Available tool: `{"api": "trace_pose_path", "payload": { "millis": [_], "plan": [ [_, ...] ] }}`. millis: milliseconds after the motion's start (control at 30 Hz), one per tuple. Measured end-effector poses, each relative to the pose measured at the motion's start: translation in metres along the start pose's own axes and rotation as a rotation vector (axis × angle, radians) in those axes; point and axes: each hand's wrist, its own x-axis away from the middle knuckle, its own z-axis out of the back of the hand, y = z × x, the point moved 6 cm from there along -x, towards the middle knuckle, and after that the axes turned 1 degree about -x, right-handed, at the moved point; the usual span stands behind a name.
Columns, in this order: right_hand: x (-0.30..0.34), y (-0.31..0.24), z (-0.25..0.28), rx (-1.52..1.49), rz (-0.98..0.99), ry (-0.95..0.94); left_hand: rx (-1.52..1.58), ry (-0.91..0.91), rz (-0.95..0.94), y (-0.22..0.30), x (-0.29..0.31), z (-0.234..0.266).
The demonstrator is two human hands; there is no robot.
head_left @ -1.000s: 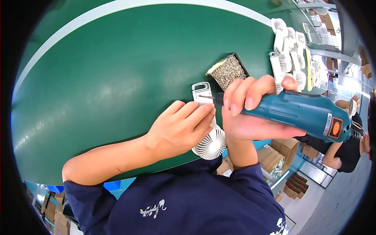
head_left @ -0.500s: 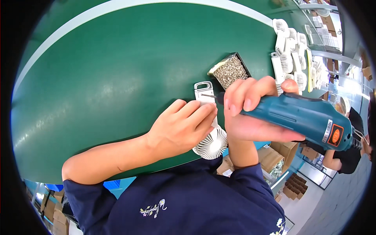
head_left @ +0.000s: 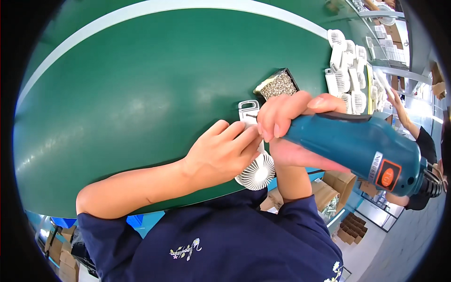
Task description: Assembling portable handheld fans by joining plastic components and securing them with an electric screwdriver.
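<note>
On the green table, a white handheld fan (head_left: 259, 173) lies with its round slatted head toward me and its looped handle end pointing away. My left hand (head_left: 224, 149) is closed over the handle and holds it down. My right hand (head_left: 293, 129) wraps around a teal electric screwdriver (head_left: 352, 138), tilted with its cord end to the right. The bit's tip meets the handle just below the loop; my fingers cover most of the bit, and whether a screw sits there I cannot make out. Just beyond my right hand stands a black-sided box of small screws (head_left: 278, 85).
Several white handheld fans (head_left: 346, 80) lie heaped at the table's far right, next to a yellow strip (head_left: 370, 89). A co-worker's arm (head_left: 405, 117) reaches up at the right. Cardboard boxes (head_left: 324, 195) stand below the table edge at lower right.
The screwdriver's rear end has swung slightly down and right, nearer to me. My left hand and the fan sit a little farther right in view. A co-worker's arm now shows raised.
</note>
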Motion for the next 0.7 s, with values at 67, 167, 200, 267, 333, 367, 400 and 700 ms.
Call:
{"api": "trace_pose_path", "payload": {
  "millis": [67,167,200,267,333,367,400,700],
  "plan": [
    [0.0,-0.005,-0.001,0.01,0.022,-0.009,0.004,-0.034,-0.008,0.001,-0.003,0.001],
    [0.003,-0.029,0.0,0.021,0.144,0.012,-0.001,-0.099,-0.037,0.006,-0.009,0.003],
    [0.004,-0.042,0.001,0.025,0.208,0.061,-0.027,-0.13,-0.029,0.005,-0.009,0.007],
    [0.013,-0.071,0.01,0.049,0.312,0.145,-0.08,-0.295,-0.066,0.005,-0.009,0.011],
    [0.039,-0.099,0.027,0.1,0.344,0.242,-0.135,-0.425,-0.178,0.009,-0.018,0.01],
    [0.055,-0.111,0.035,0.131,0.358,0.27,-0.164,-0.491,-0.23,0.013,-0.022,0.008],
    [0.069,-0.117,0.041,0.129,0.364,0.305,-0.155,-0.528,-0.208,0.013,-0.022,0.011],
    [0.15,-0.15,0.094,0.179,0.42,0.642,0.03,-0.783,-0.309,0.02,-0.049,0.007]
  ]
}}
